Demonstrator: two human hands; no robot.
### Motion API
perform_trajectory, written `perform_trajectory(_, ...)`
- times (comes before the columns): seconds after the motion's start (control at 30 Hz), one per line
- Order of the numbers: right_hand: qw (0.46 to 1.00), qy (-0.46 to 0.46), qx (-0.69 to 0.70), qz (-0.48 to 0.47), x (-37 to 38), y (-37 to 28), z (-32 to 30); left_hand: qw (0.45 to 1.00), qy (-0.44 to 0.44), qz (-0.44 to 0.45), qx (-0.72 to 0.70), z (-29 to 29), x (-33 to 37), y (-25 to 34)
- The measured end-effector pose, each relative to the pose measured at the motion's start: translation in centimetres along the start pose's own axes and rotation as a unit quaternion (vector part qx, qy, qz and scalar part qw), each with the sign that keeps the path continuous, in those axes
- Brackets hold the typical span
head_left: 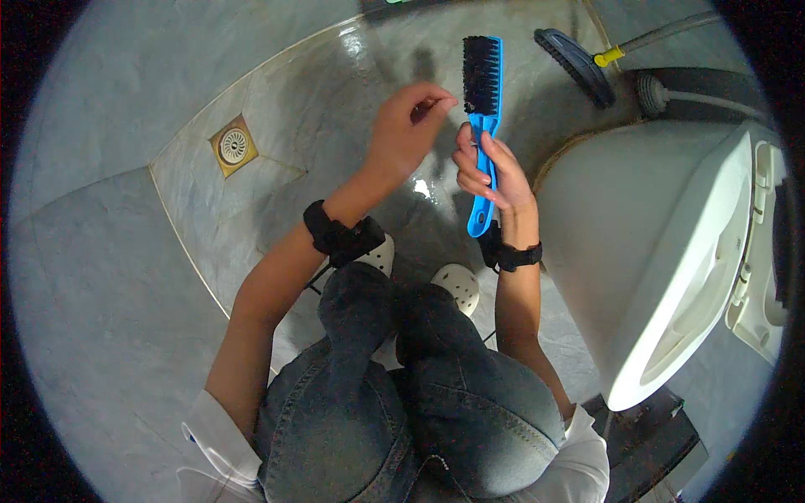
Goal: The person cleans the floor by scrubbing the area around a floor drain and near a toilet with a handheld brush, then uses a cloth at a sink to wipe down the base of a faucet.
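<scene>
Blue brush [484, 126] gripped in right hand [509, 178]. Left hand [407, 130] held apart, fingertips [450, 102] pinched together just beside black bristles [480, 75].

"What sort of place are you in?"

"You're in a bathroom: a white toilet [650, 222] stands at your right, a drain [235, 146] is set in the grey floor [260, 201], and a long-handled brush [577, 67] shows ahead."
</scene>
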State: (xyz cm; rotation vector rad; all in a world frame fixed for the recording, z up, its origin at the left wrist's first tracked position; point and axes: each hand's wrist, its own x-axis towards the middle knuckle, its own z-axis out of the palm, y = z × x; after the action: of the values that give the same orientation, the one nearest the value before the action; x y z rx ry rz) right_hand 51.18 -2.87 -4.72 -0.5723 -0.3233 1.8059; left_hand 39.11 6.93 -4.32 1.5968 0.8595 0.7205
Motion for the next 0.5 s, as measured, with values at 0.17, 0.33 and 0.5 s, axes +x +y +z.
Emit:
perform_trajectory(0.17, 0.997, 0.048, -0.059, -0.021, -0.7, -0.9, -0.6, 0.993, 0.063, -0.069, -0.072, -0.9, 0.8, 1.4)
perform_trajectory(0.33, 0.979, 0.132, -0.151, -0.030, -0.5, -1.6, -0.9, 0.991, 0.067, -0.098, 0.064, -3.4, 2.6, -1.7)
perform_trajectory(0.5, 0.864, 0.313, -0.394, 0.008, 0.2, -1.4, -1.0, 0.913, 0.058, 0.158, 0.371, -5.8, 2.5, -6.6)
